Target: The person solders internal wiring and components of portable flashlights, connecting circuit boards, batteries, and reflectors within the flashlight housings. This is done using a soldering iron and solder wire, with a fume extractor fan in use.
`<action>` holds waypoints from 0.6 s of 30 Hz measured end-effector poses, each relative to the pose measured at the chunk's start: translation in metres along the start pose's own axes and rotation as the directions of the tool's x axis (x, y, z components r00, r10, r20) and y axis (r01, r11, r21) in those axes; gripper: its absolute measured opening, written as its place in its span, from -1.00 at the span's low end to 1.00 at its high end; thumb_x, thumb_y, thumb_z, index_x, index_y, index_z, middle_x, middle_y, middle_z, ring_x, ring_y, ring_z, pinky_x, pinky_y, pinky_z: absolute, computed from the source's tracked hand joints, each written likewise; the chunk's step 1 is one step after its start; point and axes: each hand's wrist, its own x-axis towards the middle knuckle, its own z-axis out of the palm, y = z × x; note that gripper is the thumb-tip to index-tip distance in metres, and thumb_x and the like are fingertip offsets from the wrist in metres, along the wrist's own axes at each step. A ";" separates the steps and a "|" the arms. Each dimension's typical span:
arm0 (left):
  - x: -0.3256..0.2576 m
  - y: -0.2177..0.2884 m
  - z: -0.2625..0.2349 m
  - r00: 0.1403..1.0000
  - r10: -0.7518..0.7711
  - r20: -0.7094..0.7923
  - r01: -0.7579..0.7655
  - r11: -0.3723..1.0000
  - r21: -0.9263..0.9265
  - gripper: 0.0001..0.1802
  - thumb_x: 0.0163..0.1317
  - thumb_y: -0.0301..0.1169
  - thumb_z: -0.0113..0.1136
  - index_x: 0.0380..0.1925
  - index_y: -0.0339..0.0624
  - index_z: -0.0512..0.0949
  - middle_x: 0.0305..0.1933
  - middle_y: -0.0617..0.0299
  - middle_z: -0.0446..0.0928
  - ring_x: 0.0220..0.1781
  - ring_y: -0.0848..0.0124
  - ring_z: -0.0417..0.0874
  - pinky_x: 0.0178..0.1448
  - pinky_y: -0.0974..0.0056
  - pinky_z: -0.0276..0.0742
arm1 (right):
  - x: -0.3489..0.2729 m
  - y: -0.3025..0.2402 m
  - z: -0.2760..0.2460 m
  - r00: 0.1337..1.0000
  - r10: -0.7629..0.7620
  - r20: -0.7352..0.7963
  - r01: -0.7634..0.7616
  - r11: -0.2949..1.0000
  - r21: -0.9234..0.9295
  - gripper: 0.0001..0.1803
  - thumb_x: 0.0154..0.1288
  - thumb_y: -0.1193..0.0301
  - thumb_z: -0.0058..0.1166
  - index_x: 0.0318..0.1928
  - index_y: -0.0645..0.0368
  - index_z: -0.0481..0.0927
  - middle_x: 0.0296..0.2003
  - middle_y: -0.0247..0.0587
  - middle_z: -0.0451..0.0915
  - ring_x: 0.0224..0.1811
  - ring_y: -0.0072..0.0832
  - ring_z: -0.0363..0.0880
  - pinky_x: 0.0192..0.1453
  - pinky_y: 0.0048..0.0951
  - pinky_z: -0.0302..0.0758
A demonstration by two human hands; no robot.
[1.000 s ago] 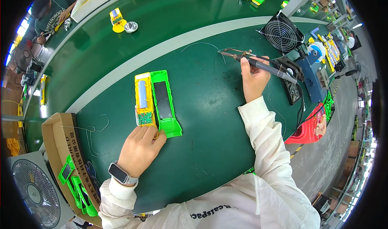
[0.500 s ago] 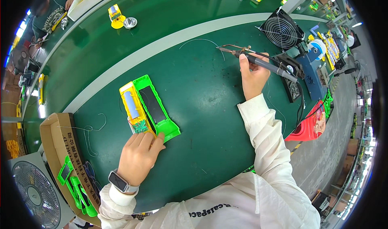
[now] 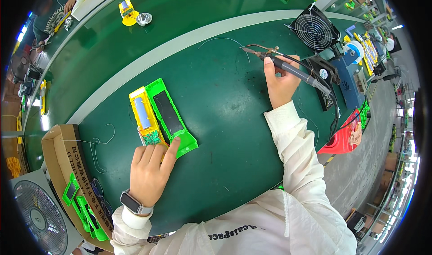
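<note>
My right hand (image 3: 282, 84) is wrapped around a soldering iron (image 3: 288, 67) with a dark grey handle. A thin metal guide runs along the iron, and a curved length of solder wire (image 3: 220, 38) extends from near its tip, above the table. My left hand (image 3: 149, 174) lies palm down, fingers stretched over the near end of a yellow housing (image 3: 139, 98). The housing holds a blue cylindrical battery (image 3: 142, 112) and a small green circuit board (image 3: 151, 138). One extended finger touches the green case (image 3: 189, 145) with a dark panel, lying alongside; the other fingertips are partly hidden.
A cardboard box (image 3: 58, 153) with green cases stands left, near a grey fan (image 3: 40, 210). A black fan (image 3: 313, 31), solder spool (image 3: 354, 51) and blue soldering station (image 3: 351, 86) stand right. Beyond the pale divider (image 3: 180, 41) sits a yellow lamp part (image 3: 128, 13); a person works far left.
The yellow housing and green case have shifted slightly left and away from me. My left hand's finger has straightened onto the green case. My right hand holds the iron in almost the same place.
</note>
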 end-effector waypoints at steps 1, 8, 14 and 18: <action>0.000 -0.001 -0.001 1.000 0.001 -0.005 -0.001 1.000 0.004 -0.52 0.07 -0.45 0.26 0.06 -0.19 0.51 -0.40 0.26 0.41 -0.35 0.35 0.48 -0.18 0.21 0.39 | 0.000 0.000 0.000 1.000 0.003 0.002 -0.003 1.000 0.004 -0.71 0.11 0.47 0.34 -0.26 0.26 0.47 -0.42 -0.35 0.54 -0.48 -0.74 0.49 -0.41 -0.69 0.44; 0.001 -0.010 -0.014 0.998 -0.058 0.016 0.059 0.991 -0.121 -0.54 -0.02 -0.49 0.34 -0.04 -0.20 0.53 -0.33 0.21 0.47 -0.30 0.27 0.51 -0.13 0.18 0.40 | 0.000 0.001 -0.003 0.999 -0.018 0.052 0.023 0.995 -0.096 -0.71 0.16 0.51 0.31 -0.20 0.35 0.46 -0.30 -0.26 0.53 -0.41 -0.65 0.57 -0.35 -0.63 0.54; 0.005 -0.021 -0.018 1.000 -0.026 0.005 0.027 0.962 -0.271 -0.71 -0.06 -0.54 0.35 -0.25 -0.18 0.60 -0.32 0.23 0.47 -0.30 0.25 0.49 -0.19 0.19 0.39 | 0.001 0.002 -0.003 0.999 -0.020 0.040 0.024 0.995 -0.100 -0.70 0.17 0.51 0.30 -0.18 0.33 0.46 -0.35 -0.26 0.56 -0.41 -0.66 0.57 -0.34 -0.64 0.53; 0.010 -0.029 -0.015 0.999 -0.033 0.008 0.034 0.957 -0.289 -0.70 -0.14 -0.56 0.30 -0.29 -0.20 0.63 -0.30 0.23 0.49 -0.29 0.26 0.50 -0.20 0.19 0.40 | 0.004 0.004 -0.003 1.000 -0.014 -0.017 0.013 0.998 -0.062 -0.70 0.18 0.48 0.31 -0.18 0.30 0.46 -0.42 -0.30 0.58 -0.47 -0.70 0.53 -0.40 -0.67 0.48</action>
